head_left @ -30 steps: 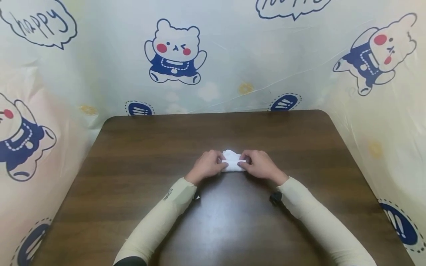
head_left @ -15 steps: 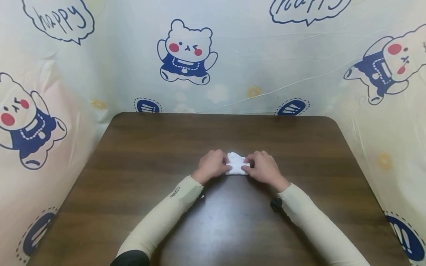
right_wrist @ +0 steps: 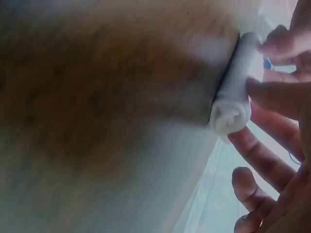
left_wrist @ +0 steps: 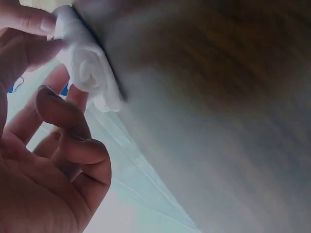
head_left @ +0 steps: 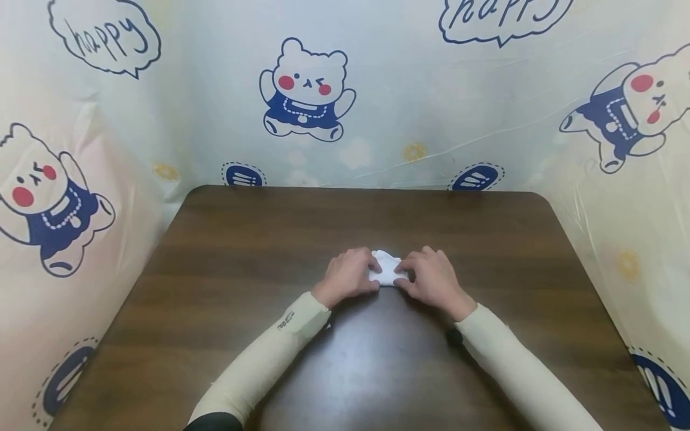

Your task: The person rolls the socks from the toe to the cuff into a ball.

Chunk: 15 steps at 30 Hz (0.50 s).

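At the near edge of the table point(head_left: 259, 239), two pale sleeves reach inward: a left sleeve point(head_left: 264, 359), with one dark band point(head_left: 215, 422) at its lower end and one small dark printed mark point(head_left: 286, 319) near its cuff, and a plain right sleeve point(head_left: 523, 365), with one small black object point(head_left: 454, 336) beneath the wrist. Beyond the cuffs are two bare hands, facing each other across one white cloth roll point(head_left: 387, 269). The left hand point(head_left: 350, 272) pinches the roll's left end between thumb and fingers; in its wrist view, the lower fingers are bent and clear of the cloth. The right hand point(head_left: 431, 275) pinches the right end likewise, thumb on the near side, its two lowest fingers bent and apart from the roll. The roll lies on the tabletop, a little beyond the middle, a spiral showing at each of its two ends and an uneven edge along its far side. Behind the one brown table hangs a pale backdrop point(head_left: 388, 78) printed with three bears point(head_left: 304, 117), two speech bubbles point(head_left: 105, 36) reading "happy", four blue ovals point(head_left: 244, 175) and three yellow-orange rounds point(head_left: 415, 151).
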Each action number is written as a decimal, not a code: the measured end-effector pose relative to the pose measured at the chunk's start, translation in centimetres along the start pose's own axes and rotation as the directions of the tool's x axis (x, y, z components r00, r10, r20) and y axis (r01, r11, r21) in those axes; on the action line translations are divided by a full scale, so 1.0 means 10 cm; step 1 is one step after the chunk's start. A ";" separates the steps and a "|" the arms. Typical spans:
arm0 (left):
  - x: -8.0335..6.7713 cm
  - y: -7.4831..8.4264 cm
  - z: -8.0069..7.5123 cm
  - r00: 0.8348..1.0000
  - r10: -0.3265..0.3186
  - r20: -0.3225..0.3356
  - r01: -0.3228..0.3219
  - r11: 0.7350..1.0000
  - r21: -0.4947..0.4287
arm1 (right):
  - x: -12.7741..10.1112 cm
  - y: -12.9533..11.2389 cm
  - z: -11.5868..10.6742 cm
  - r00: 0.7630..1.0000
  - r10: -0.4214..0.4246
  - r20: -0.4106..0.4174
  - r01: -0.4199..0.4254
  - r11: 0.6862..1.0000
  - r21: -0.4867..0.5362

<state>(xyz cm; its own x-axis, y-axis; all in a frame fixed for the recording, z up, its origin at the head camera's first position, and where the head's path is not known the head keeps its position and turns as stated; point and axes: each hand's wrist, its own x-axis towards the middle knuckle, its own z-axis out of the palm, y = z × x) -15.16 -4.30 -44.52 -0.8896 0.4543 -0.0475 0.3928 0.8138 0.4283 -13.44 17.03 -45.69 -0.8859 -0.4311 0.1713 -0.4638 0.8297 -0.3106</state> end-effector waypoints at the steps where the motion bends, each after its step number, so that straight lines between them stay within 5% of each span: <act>1: -0.01 0.00 0.01 1.000 0.000 0.003 0.000 1.000 0.003 | -0.01 0.00 0.00 1.000 -0.005 0.004 0.005 1.000 -0.006; 15: 0.03 0.01 0.08 1.000 0.009 -0.011 -0.008 0.995 0.102 | -0.01 -0.01 0.02 0.999 -0.040 -0.002 0.039 0.997 -0.069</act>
<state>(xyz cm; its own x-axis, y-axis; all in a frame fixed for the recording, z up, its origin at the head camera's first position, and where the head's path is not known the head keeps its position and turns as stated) -15.17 -3.77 -45.24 -0.8886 0.4575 -0.0341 0.4211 0.8430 0.3347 -13.27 16.90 -45.84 -0.8669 -0.4628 0.1852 -0.4966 0.8345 -0.2388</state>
